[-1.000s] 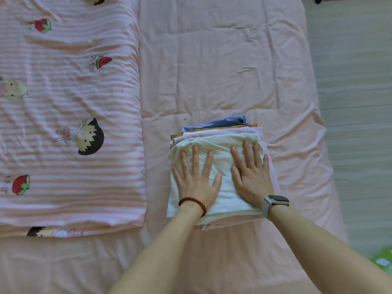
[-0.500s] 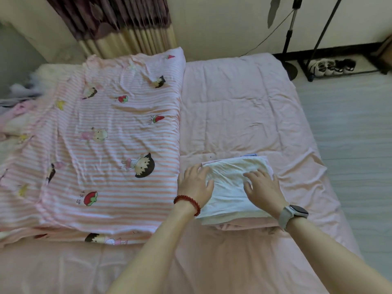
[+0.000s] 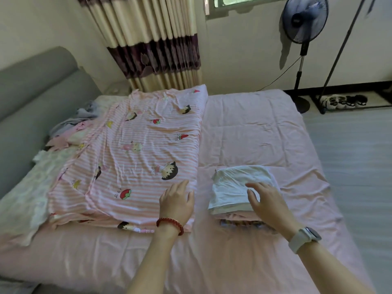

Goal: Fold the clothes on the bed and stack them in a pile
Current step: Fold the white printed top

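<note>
Left hand point(image 3: 177, 201) on quilt point(image 3: 135, 158) – right hand point(image 3: 268, 205) over pile point(image 3: 235, 187)

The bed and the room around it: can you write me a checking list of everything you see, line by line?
Surface: pink bed sheet, wrinkled, with a grey headboard at its left end.
Job's things: folded pile, white garment on top; unfolded clothes heap near the headboard.
Clutter: striped cartoon blanket spread on the bed; lacy white cloth beside it.
Hands: left hand open over the blanket's near edge; right hand open at the pile's near right corner.
Cables: a thin cord hangs from the standing fan toward the floor.
Surroundings: curtain, window, shoes by the wall, a black stand pole.
</note>
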